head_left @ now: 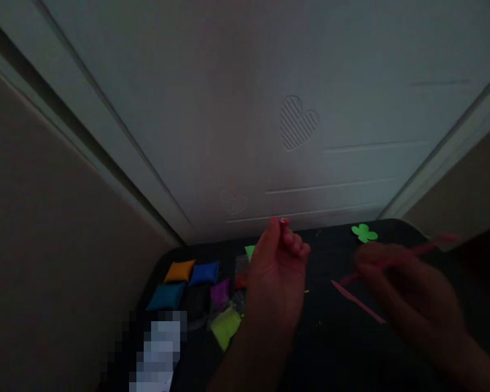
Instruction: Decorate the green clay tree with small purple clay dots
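Raised over the middle of the table, my left hand (280, 261) pinches a tiny purple and yellow piece (282, 221) between thumb and fingertips; its shape is too small to make out. My right hand (408, 299), smeared by motion, is closed around a pink modelling tool (427, 247) whose far end points up to the right. On the dark table below it lies a second slim pink modelling tool (357, 301). Behind my right hand a bright green clover-like shape (365, 233) rests near the table's back edge.
To the left lie several soft packets, among them an orange packet (179, 270), a blue packet (204, 273), a teal packet (166, 296) and a yellow-green packet (226, 326). A white door (212, 109) with embossed hearts rises behind the black table (322, 354). A pixelated patch covers the lower left.
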